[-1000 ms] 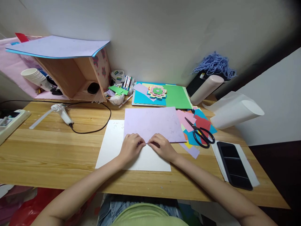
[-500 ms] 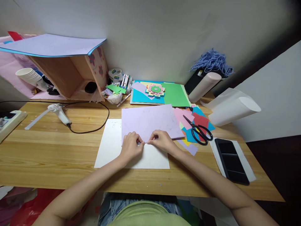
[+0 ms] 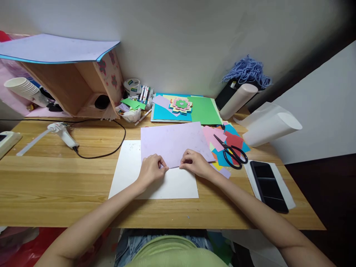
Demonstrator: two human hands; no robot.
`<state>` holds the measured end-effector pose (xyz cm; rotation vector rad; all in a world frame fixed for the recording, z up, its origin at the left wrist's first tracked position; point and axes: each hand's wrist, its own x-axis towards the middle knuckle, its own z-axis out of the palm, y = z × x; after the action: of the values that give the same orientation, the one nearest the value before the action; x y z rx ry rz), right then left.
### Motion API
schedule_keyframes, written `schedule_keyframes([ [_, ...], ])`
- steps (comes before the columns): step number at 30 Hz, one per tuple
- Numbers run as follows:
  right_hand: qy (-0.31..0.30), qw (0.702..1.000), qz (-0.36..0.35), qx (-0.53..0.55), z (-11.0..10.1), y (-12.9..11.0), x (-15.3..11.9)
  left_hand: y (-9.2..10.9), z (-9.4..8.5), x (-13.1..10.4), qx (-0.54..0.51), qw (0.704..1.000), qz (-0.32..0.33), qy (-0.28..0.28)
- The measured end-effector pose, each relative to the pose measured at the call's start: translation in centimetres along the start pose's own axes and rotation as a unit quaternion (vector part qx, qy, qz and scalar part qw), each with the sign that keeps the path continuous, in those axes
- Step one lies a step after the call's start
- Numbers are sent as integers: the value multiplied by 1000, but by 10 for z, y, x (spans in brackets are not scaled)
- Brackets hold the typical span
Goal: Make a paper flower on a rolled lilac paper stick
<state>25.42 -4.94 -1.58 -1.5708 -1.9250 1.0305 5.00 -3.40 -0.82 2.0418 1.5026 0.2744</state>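
A sheet of light purple paper (image 3: 172, 142) lies over a white sheet (image 3: 167, 187) on the wooden table. At the purple sheet's near edge, my left hand (image 3: 152, 170) pinches it between thumb and fingers. My right hand (image 3: 194, 163) grips the same edge a little to the right, thumb in front and fingers curled. Between the two hands a short stretch of the edge shows. Black-handled scissors (image 3: 235, 152) rest to the right of my right hand, on pink, red and blue paper pieces (image 3: 214, 135).
A white glue gun (image 3: 63, 136) with a black cord lies at left, before a cardboard box (image 3: 83, 87). A layered paper flower (image 3: 182, 105) sits on coloured sheets at the back. A phone (image 3: 268, 185) lies at right, near rolled white paper (image 3: 272, 124).
My right hand has slid right along the purple paper's near edge, widening the gap between my hands. The left hand still pinches the edge. The view has shifted slightly.
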Motion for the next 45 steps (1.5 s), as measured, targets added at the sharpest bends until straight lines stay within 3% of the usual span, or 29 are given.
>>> schedule_keyframes([
  [3, 11, 1000, -24, 2, 0, 5, -5, 2, 0, 1, -3, 1000, 3, -10],
  [8, 1, 1000, 2, -11, -1, 4, -3, 15, 9, 9, -41, 996, 61, -59],
  [12, 4, 1000, 8, 4, -2, 2, -3, 26, 20, 16, -15, 995, 82, -48],
  [19, 32, 995, -88, -32, -11, 9, -22, 26, 27, 15, 47, 991, 127, -15],
  [23, 59, 992, -87, -75, -15, 17, -27, 33, 26, 13, 71, 990, 121, -22],
  [28, 40, 995, -48, -82, -16, 15, -18, 48, 32, 17, 80, 987, 135, -34],
  [33, 3, 998, 10, -57, -22, 17, -13, 54, 37, 22, 55, 994, 87, -37],
  [38, 8, 998, 36, -41, -38, 27, -18, 55, 32, 27, 26, 997, 15, -68],
  [45, -40, 995, 45, -73, -44, 31, -8, 61, 29, 37, 33, 995, 25, -96],
])
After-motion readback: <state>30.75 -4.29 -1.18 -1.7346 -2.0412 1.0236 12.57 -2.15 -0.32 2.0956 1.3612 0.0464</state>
